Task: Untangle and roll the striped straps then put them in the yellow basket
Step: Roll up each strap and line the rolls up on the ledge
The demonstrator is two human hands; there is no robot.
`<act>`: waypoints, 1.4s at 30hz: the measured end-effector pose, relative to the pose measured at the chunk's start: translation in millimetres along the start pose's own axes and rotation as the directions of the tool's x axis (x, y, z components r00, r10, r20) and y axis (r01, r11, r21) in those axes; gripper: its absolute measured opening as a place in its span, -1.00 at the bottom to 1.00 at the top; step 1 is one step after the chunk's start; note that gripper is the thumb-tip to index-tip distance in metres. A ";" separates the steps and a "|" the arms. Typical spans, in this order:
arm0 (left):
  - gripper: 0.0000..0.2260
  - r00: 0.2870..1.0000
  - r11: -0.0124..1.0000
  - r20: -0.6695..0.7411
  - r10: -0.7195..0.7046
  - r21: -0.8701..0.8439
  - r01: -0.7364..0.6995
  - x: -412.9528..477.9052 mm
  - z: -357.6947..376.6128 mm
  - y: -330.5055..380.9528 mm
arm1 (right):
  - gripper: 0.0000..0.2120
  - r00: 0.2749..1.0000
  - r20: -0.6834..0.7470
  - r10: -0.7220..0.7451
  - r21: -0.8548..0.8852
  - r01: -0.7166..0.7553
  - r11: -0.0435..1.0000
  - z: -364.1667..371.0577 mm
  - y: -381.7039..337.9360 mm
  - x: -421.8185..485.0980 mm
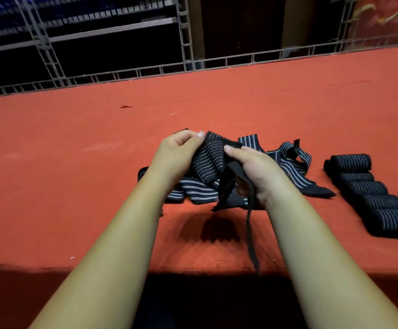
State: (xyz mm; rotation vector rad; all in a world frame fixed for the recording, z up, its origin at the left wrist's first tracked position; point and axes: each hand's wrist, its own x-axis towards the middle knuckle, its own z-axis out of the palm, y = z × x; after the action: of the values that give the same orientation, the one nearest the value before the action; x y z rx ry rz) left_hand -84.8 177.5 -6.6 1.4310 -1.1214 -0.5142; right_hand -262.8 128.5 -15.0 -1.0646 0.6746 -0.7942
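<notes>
Left hand (181,148) and right hand (252,169) both pinch the black white-striped elastic strap (208,160), lifted above the tangled pile (288,162). Thin black tail (250,233) dangling below the grip could snag, re-knotting.

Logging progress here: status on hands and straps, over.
Left hand, right hand both grip one striped strap. Tangled straps underneath. Rolled straps lined up right, clear of the hands.

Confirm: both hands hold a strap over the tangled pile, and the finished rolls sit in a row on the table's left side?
No. The head view shows the rolls in a row on the table's right side, not left. The rest holds: left hand and right hand hold a strap over the pile.
</notes>
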 end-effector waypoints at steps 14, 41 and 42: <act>-0.67 0.956 0.990 0.276 -0.103 -0.068 0.126 -2.8 25.7 -45.8 | -0.87 0.968 -0.012 -0.250 -0.379 0.227 0.897 -35.8 37.0 36.9; -0.69 0.969 0.984 0.207 -0.135 -0.083 0.155 7.5 38.5 -53.8 | -0.87 0.903 0.077 -0.423 -0.188 0.429 0.883 -51.3 33.1 50.3; -0.70 0.967 0.979 0.219 -0.128 -0.127 0.159 6.8 37.2 -53.5 | -0.88 0.901 0.085 -0.426 -0.216 0.434 0.875 -52.9 32.1 49.4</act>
State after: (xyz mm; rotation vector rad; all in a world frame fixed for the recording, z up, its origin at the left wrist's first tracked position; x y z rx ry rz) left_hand -95.1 144.9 -62.4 1.3604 -1.1254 -0.8495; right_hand -270.6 70.3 -68.1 -1.4685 0.5112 -1.0963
